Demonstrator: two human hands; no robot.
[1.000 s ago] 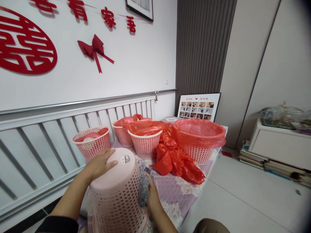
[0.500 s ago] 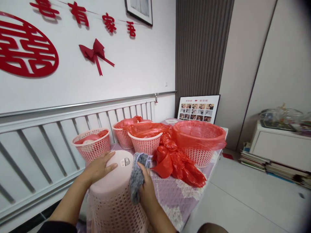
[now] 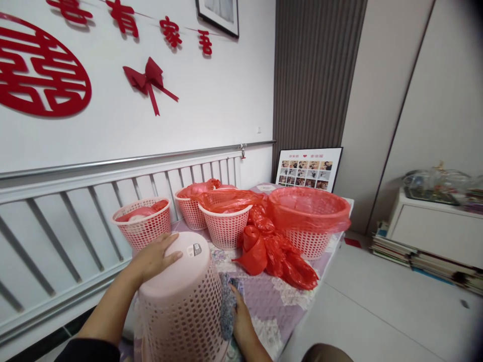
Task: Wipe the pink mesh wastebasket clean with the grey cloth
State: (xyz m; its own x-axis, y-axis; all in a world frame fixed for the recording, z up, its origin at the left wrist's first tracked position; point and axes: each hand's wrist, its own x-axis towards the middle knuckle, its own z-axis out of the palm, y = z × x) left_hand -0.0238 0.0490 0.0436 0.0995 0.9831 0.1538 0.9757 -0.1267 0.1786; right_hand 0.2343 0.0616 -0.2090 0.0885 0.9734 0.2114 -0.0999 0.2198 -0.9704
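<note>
A pale pink plastic basket [image 3: 181, 301] with a perforated wall stands upside down close in front of me, its solid base facing up with a small label on it. My left hand [image 3: 156, 256] lies on that base at its left side, fingers spread. In my right hand [image 3: 241, 317] is a grey-blue cloth [image 3: 227, 306], pressed against the basket's right wall. Part of the cloth is hidden behind the fingers.
Several pink baskets with red plastic bags stand behind, including one basket [image 3: 143, 231] at left and a bag-lined basket [image 3: 309, 241] at right. Crumpled red bags [image 3: 279, 259] lie on the lilac tablecloth [image 3: 256, 296]. A white radiator [image 3: 56, 226] runs along the left wall.
My right hand and the cloth have moved down and to the right, from the basket's upper edge onto its side wall. My left hand stays on the base.
</note>
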